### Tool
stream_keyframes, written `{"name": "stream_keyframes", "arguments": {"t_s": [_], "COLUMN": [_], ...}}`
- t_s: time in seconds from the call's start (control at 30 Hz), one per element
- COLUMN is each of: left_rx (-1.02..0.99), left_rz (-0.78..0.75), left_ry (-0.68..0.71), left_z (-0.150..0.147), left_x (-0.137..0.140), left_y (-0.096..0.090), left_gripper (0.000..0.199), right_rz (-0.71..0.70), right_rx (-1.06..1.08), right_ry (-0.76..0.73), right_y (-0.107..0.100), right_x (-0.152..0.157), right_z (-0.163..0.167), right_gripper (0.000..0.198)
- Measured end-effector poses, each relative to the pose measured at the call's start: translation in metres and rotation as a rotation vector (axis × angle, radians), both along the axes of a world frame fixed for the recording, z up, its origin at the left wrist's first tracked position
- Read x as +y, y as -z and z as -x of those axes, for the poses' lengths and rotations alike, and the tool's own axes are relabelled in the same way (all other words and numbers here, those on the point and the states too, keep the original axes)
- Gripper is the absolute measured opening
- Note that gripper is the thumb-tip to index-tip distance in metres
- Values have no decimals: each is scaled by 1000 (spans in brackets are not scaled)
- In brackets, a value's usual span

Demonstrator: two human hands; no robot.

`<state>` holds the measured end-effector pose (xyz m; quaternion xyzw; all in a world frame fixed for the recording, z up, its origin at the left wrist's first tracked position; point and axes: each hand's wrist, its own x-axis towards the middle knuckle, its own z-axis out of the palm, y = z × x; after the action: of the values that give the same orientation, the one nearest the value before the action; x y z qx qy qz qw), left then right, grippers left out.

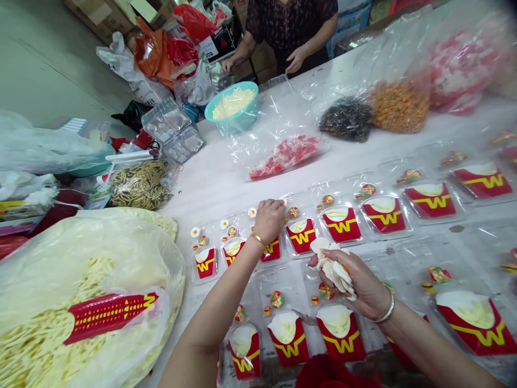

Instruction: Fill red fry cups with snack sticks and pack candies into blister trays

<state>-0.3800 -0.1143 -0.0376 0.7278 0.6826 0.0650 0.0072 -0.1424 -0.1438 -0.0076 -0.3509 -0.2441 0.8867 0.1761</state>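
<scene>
My left hand (271,220) reaches over the back row of clear plastic trays, fingers pinched at a small white piece, apparently a toy fried egg (284,201), mostly hidden by the fingertips. A clump of white toy fried eggs (336,274) fills my right hand (359,280), with a bit of orange yolk showing. Beneath the hands lie trays, each with a red toy fries box (301,235) marked with a yellow W. Above the boxes sit tiny burgers and round pizza-like pieces (277,298). Toy fried eggs (224,223) lie in the leftmost back trays.
At left, a large open bag (161,253) holds pale toy fries and a red fries box (111,318). Bags of pink-white pieces (288,153), dark pieces (346,118) and orange pieces (399,108) line the back. A co-worker (291,32) stands beyond a turquoise basin (234,124).
</scene>
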Motion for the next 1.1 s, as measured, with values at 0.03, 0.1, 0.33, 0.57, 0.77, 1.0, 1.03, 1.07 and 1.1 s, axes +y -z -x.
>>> {"name": "stream_keyframes", "arguments": {"t_s": [0.03,0.1,0.33,0.57,0.77,1.0,1.03,1.07,1.1], "left_rx": [-49,-258,-953,-655,-349,-98,-82,-70,-59], "left_rz": [-10,-8,343,-161,-138,-5,-2,1,5], "left_ry": [-27,-79,68,38,319,544,561,567,564], "left_z": [-4,-16,-65,-50,-31,-16,-16,-16,-17], "left_x": [-3,-10,-24,48,98,103,103,103,103], "left_y": [-6,-22,-52,-16,12,19,18,16,13], "left_gripper": [21,26,20,9,18,29,31,32,33], "right_rz": [-7,-19,-40,123,209,210,218,227,232], "right_rx": [11,26,-7,58,92,78,73,70,68], "right_ry": [-1,-1,21,147,163,161,166,169,172], "right_y": [0,-1,-1,-2,-8,-2,-1,-1,0], "right_x": [1,2,11,21,30,36,36,37,38], "right_z": [-1,-2,-8,-28,-44,-50,-50,-50,-50], "right_gripper": [31,28,23,28,35,42,41,40,40]}}
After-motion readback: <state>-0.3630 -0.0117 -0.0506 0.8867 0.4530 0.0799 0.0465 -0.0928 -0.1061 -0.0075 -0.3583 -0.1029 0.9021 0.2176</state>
